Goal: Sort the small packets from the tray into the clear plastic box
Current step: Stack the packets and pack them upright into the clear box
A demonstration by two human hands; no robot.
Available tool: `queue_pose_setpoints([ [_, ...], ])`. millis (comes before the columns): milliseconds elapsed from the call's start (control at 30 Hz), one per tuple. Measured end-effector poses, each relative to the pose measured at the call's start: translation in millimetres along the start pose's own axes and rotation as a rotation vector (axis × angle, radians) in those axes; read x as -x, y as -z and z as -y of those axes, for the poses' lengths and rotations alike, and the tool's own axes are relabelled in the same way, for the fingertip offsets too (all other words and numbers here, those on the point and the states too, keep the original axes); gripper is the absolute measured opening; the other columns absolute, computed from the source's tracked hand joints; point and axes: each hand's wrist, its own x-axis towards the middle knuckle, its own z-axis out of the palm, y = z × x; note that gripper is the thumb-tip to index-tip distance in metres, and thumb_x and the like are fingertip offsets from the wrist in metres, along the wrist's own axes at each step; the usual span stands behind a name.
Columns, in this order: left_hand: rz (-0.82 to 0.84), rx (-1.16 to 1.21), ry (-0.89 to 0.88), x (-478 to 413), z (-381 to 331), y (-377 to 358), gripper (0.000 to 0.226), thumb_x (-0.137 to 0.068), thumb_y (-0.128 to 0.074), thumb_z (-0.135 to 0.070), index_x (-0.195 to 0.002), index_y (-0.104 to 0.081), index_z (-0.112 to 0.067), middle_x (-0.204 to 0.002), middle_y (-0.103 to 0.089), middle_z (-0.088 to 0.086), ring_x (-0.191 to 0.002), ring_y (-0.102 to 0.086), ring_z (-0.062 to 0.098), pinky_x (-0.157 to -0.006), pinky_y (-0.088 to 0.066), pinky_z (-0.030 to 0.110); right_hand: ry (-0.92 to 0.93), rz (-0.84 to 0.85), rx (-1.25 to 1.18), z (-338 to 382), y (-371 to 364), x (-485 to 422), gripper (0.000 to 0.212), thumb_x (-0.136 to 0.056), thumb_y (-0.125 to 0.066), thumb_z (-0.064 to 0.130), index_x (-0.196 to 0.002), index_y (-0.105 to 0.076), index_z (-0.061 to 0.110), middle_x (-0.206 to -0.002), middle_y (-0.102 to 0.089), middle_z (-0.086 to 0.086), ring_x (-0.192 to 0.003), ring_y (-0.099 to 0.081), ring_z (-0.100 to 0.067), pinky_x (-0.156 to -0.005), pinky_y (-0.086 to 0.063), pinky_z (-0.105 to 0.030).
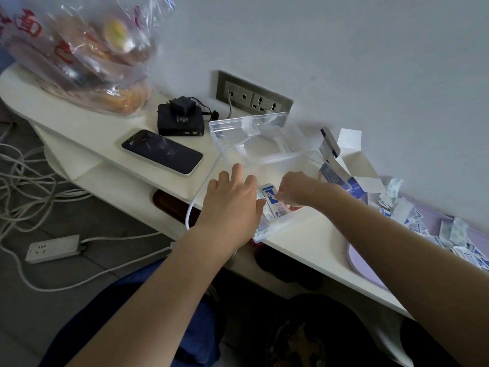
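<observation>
Looked like lived-in home room. White curved desk (79, 120) against plain wall, socket panel (254, 98) above it. Phone (161, 152), charger (182, 105) on black box (180, 124), bag of bread (79, 56) on top. Power strip (53, 249), loose cables (26, 181) on floor.

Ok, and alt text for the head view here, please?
The right hand pinches a small packet in the open clear plastic box on a white desk, while the left hand rests with straight fingers on the box's left side. More packets lie heaped on a lilac tray to the right; a phone lies to the left.
</observation>
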Motion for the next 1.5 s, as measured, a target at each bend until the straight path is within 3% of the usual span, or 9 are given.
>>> queue_pose_setpoints([
  [200,0.006,-0.004,0.001,0,-1,0,0.033,-0.099,-0.036,-0.038,-0.123,-0.044,-0.016,-0.129,-0.033,0.005,-0.112,-0.041,0.022,-0.091,-0.032,0.031,0.024,0.050,0.054,6,2,6,0.027,-0.097,-0.041,0.017,-0.110,-0.057,-0.001,-0.099,-0.061,-0.012,-0.067,-0.051,-0.018,-0.056,-0.037,-0.020],
  [300,0.004,-0.004,0.000,1,-2,0,0.032,-0.100,-0.035,-0.037,-0.123,-0.043,-0.016,-0.129,-0.032,0.005,-0.112,-0.040,0.022,-0.091,-0.032,0.031,0.045,0.045,0.023,6,2,8,0.038,-0.095,-0.050,0.023,-0.127,-0.048,0.003,-0.120,-0.057,-0.013,-0.099,-0.059,-0.026,-0.082,-0.045,-0.029],
  [367,0.004,-0.003,-0.002,1,-2,0,0.032,-0.100,-0.035,-0.036,-0.122,-0.043,-0.016,-0.128,-0.032,0.005,-0.110,-0.040,0.022,-0.091,-0.031,0.030,0.068,0.042,0.003,6,2,12,0.048,-0.091,-0.056,0.030,-0.130,-0.044,0.006,-0.128,-0.053,-0.012,-0.110,-0.056,-0.026,-0.084,-0.041,-0.028],
  [600,0.008,0.010,0.007,1,-3,-1,0.030,-0.100,-0.035,-0.036,-0.122,-0.043,-0.017,-0.128,-0.032,0.005,-0.111,-0.040,0.021,-0.090,-0.031,0.030,0.058,0.053,0.022,9,4,9,0.053,-0.080,-0.068,0.040,-0.119,-0.052,0.007,-0.113,-0.059,-0.009,-0.083,-0.059,-0.021,-0.084,-0.052,-0.031],
  [833,0.002,-0.007,0.009,0,-7,-1,0.028,-0.100,-0.036,-0.033,-0.120,-0.043,-0.016,-0.125,-0.032,0.007,-0.107,-0.041,0.022,-0.088,-0.031,0.030,0.097,-0.015,0.075,11,0,4,0.024,-0.086,-0.062,0.024,-0.101,-0.057,0.005,-0.106,-0.063,-0.013,-0.076,-0.052,-0.021,-0.053,-0.035,-0.019],
  [1000,0.009,-0.017,0.018,0,-7,-1,0.028,-0.099,-0.036,-0.033,-0.120,-0.043,-0.015,-0.125,-0.032,0.006,-0.108,-0.041,0.023,-0.089,-0.030,0.030,0.123,-0.054,0.084,8,0,3,0.041,-0.091,-0.057,0.030,-0.118,-0.055,0.000,-0.116,-0.060,-0.015,-0.098,-0.058,-0.026,-0.080,-0.044,-0.030],
  [1100,0.014,-0.020,0.028,0,-9,1,0.028,-0.100,-0.036,-0.033,-0.120,-0.043,-0.015,-0.126,-0.032,0.006,-0.109,-0.040,0.023,-0.090,-0.031,0.030,0.137,-0.103,0.158,3,1,4,0.041,-0.094,-0.051,0.033,-0.125,-0.050,0.006,-0.123,-0.057,-0.011,-0.111,-0.055,-0.027,-0.091,-0.043,-0.034],
  [1367,0.002,-0.104,-0.103,9,-27,-3,0.037,-0.098,-0.035,-0.044,-0.126,-0.043,-0.021,-0.127,-0.040,0.003,-0.119,-0.033,0.023,-0.096,-0.027,0.031,0.291,-0.415,0.124,-33,3,53,0.038,-0.097,-0.038,0.044,-0.126,-0.046,0.021,-0.123,-0.058,0.001,-0.107,-0.058,-0.021,-0.075,-0.040,-0.029],
  [1500,0.022,-0.144,-0.183,9,-46,-10,0.033,-0.095,-0.047,-0.040,-0.123,-0.044,-0.021,-0.124,-0.045,0.001,-0.118,-0.036,0.023,-0.094,-0.029,0.032,0.345,-0.504,0.122,-59,-11,69,0.035,-0.097,-0.037,0.039,-0.120,-0.050,0.016,-0.118,-0.057,-0.001,-0.107,-0.055,-0.021,-0.080,-0.045,-0.031],
])
